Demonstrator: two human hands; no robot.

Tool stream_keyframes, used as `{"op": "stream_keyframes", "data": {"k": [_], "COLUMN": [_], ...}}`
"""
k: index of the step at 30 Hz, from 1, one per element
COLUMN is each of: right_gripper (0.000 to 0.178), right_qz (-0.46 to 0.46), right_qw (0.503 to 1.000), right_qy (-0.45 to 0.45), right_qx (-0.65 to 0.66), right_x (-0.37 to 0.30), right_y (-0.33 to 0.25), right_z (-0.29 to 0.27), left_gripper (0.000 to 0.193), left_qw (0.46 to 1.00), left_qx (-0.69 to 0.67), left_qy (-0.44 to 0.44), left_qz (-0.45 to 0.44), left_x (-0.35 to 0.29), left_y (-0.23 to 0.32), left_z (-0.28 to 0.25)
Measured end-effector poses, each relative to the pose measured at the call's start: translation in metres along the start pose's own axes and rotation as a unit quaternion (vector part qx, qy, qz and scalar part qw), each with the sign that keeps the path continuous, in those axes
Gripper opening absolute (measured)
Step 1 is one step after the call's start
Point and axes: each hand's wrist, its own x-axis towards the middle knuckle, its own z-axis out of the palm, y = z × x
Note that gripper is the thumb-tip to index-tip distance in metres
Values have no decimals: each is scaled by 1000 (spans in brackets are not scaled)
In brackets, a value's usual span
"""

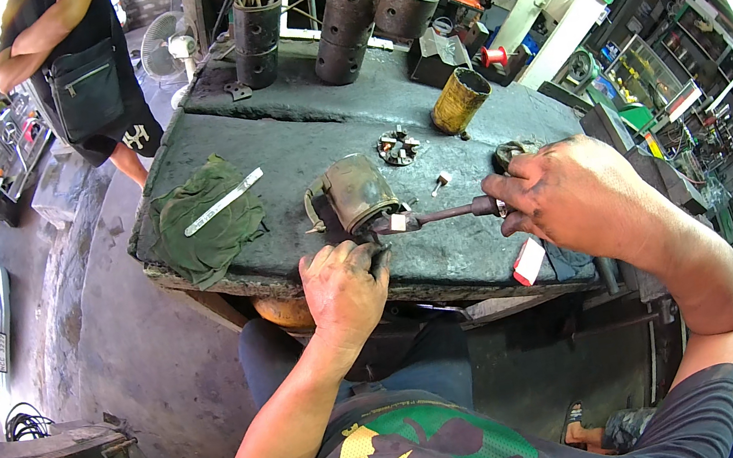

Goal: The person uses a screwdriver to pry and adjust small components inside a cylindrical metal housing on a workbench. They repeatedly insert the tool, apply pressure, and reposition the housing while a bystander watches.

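Metal can (353, 191): short drum shape, worn olive-brown, darker smudges over curved wall. Sits near front edge of bench (313, 255), slightly tilted; near end in shadow, inside not readable. Curved strap-like piece stands out on its left side.

Tool (447, 213): long dark shaft, nearly level, running left to right. Thicker dark head at left end, just by the can's near rim; contact unclear. Wider collar toward right end, handle mostly hidden. Small pale block (398, 222) at the head.
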Motion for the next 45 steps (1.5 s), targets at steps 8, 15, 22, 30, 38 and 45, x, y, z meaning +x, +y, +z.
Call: {"op": "stream_keyframes", "data": {"k": [8,15,22,30,38,45], "right_gripper": [49,51,47,50,35,34], "right_qz": [23,41,65,182,311,33], "right_qw": [999,999,997,968,519,126], "right_qy": [26,17,40,123,237,273], "right_qx": [-20,0,13,121,760,953], "right_x": [-22,-41,-64,-97,-37,144], "right_y": [-1,-8,-11,22,53,86], "right_z": [7,10,18,41,110,101], "left_gripper": [18,27,28,20,43,54], "left_qw": [997,982,975,992,992,991], "left_qx": [-56,-119,3,-30,60,-24], "left_qy": [18,72,199,119,108,24], "left_qz": [44,130,96,-41,-39,127], "left_x": [-3,-35,-24,52,55,86], "left_y": [-5,-53,-106,-105,-102,-68], "left_z": [-6,-37,-81,-100,-95,-112]}}
